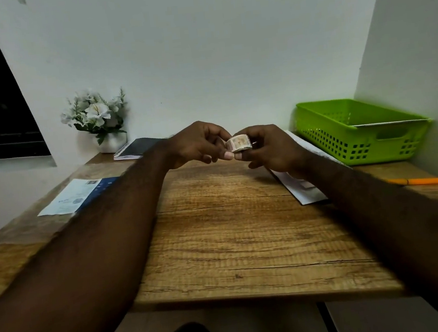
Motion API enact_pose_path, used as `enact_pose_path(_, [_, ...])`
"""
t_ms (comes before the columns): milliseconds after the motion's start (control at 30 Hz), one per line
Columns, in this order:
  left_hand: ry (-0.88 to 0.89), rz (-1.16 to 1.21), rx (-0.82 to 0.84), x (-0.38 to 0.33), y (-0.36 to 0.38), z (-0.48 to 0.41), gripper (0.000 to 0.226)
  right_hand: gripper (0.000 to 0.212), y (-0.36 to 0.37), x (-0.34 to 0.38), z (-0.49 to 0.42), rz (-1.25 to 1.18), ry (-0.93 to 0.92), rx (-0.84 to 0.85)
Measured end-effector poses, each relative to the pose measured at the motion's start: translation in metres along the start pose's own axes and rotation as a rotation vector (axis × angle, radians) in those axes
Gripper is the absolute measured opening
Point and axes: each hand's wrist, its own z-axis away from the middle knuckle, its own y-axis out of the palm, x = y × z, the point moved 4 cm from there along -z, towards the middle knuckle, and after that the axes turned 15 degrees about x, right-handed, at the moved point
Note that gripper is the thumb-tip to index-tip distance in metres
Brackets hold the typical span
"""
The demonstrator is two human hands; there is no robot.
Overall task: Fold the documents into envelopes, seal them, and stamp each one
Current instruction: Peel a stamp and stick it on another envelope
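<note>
A small pale postage stamp (238, 143), slightly curled, is held up above the wooden desk (241, 233). My left hand (196, 143) pinches its left edge with thumb and fingers. My right hand (267, 147) holds its right side between fingertips. A white envelope (300, 193) lies on the desk under my right forearm, mostly hidden by it. Another white envelope edge (386, 122) shows inside the green basket.
A green plastic basket (344, 136) stands at the back right. An orange pen (425, 180) lies in front of it. A blue and white printed paper (78, 197) lies at the left, with a spiral notebook (135, 149) and a white flower pot (99, 121) behind.
</note>
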Motion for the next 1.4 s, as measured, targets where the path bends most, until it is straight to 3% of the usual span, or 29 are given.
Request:
enact_pose_path(133, [0.021,-0.013,-0.029,-0.001,0.001,0.000,0.031,0.074,-0.002,-0.003,-0.002,-0.017,0.012,-0.024])
enact_pose_path(200, [0.025,-0.036,-0.090,0.000,-0.001,0.000,0.032,0.081,-0.006,-0.003,-0.001,0.061,0.004,-0.055])
enact_pose_path(367, [0.015,-0.146,-0.183,-0.002,-0.005,0.001,0.025,0.061,-0.008,0.004,0.002,0.091,-0.032,-0.095])
enact_pose_path(833, [0.036,-0.169,-0.082,0.000,0.002,0.000,0.018,0.036,-0.010,0.002,-0.002,0.304,-0.039,-0.143])
enact_pose_path(1033, [0.012,-0.205,-0.115,0.003,0.000,-0.001,0.023,0.013,-0.011,0.009,0.001,0.314,-0.074,-0.192])
enact_pose_path(1400, [-0.001,-0.280,-0.038,0.000,0.004,-0.004,0.027,0.003,-0.012,0.009,0.002,0.311,-0.051,-0.160])
